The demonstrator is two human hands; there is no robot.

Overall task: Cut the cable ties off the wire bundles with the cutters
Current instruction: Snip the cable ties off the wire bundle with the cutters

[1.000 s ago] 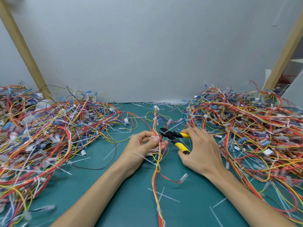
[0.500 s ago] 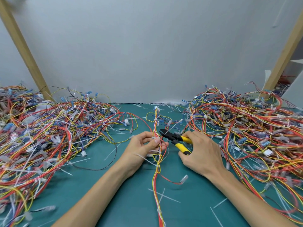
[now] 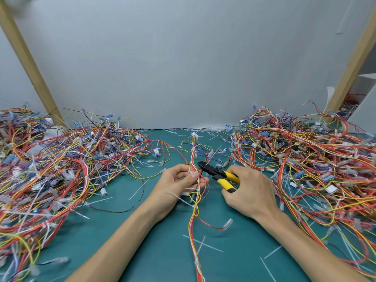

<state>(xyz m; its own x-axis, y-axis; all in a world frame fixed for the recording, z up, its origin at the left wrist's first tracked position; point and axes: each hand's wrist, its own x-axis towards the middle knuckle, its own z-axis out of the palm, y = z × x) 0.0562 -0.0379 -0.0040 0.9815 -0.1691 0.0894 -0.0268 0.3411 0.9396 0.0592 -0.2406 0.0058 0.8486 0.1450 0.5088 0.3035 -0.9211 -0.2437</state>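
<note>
In the middle of the green counter (image 3: pixel 158 251), the left hand (image 3: pixel 179 186) pinches a thin red, yellow and white wire bundle (image 3: pixel 193 155) between thumb and curled fingers, beside a small white cable tie (image 3: pixel 190 171). The right hand (image 3: pixel 250 192) has its fingers clenched around the yellow handles of the cutters (image 3: pixel 217 173), whose black jaws reach the bundle just above the left thumb. Big tangled wire heaps lie to the left (image 3: pixel 61 169) and right (image 3: pixel 305 159), and snipped white ties (image 3: pixel 201 244) are scattered near the forearms.
</note>
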